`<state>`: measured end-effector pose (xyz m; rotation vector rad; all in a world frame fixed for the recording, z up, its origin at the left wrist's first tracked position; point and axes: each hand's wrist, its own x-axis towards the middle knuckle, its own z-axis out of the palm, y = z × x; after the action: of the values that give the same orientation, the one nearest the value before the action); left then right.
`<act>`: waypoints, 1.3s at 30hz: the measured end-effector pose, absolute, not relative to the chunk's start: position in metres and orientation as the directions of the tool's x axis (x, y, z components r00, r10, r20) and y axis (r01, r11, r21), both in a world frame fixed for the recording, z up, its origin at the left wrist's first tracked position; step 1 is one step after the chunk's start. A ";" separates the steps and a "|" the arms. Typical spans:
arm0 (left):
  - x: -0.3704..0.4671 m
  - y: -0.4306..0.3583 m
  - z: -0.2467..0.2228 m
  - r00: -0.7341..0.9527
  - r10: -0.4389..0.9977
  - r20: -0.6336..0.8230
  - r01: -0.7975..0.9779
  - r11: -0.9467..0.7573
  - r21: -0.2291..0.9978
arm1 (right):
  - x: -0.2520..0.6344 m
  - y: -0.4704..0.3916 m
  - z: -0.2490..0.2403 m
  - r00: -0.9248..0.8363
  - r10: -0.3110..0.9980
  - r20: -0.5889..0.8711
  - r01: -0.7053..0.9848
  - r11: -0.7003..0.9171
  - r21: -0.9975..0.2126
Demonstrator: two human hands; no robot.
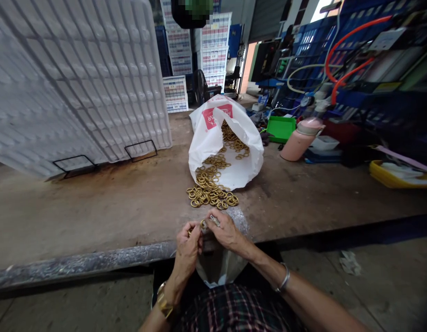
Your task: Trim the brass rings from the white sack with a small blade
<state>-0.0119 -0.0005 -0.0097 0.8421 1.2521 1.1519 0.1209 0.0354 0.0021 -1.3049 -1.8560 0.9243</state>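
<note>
Close to the table's front edge, my left hand (190,242) is closed around brass-coloured rings, one of which shows between its fingers. Another brass ring (203,224) is pinched where my two hands meet. My right hand (224,228) is closed on a small silvery metal tool (215,220), whose exact kind I cannot make out. Just beyond my hands lies a pile of brass rings (213,191), spilling from the mouth of a white plastic bag (241,173) with red print. More rings are inside the bag. Below my hands, a pale open bag (230,267) hangs at my lap.
White ribbed plastic trays (130,83) stand upright in black wire holders at left. On the right are a pink bottle (301,140), a green tray (281,129), a yellow tray (400,177) and orange hoses (332,50). Stacked white crates (213,46) rise behind the table (96,216).
</note>
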 end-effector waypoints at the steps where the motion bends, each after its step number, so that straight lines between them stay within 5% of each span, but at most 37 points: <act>1: -0.012 0.000 -0.010 -0.048 0.960 -0.275 -0.190 0.261 0.947 | 0.121 0.036 0.003 -0.266 0.957 0.115 0.467 0.232 -0.853; 8: -0.014 0.000 -0.008 -0.060 0.973 -0.222 -0.074 0.217 0.973 | 0.117 0.036 0.005 -0.291 0.944 0.155 0.478 0.284 -0.831; 14: -0.014 0.000 -0.010 -0.143 0.989 -0.042 0.065 0.051 0.997 | 0.113 0.037 0.008 -0.270 0.963 0.011 0.434 0.132 -0.891; 23: -0.012 -0.002 0.000 0.016 0.953 -0.301 -0.161 0.300 0.940 | 0.112 0.039 0.006 -0.243 0.968 0.054 0.520 0.177 -0.836; 39: -0.014 -0.008 -0.002 0.101 0.953 -0.286 -0.322 0.303 0.897 | 0.112 0.036 0.009 -0.282 0.959 0.018 0.380 0.129 -0.916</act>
<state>-0.0138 -0.0082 -0.0016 0.7674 1.0520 1.0938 0.1117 0.0358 0.0093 -1.2993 -1.7569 1.1319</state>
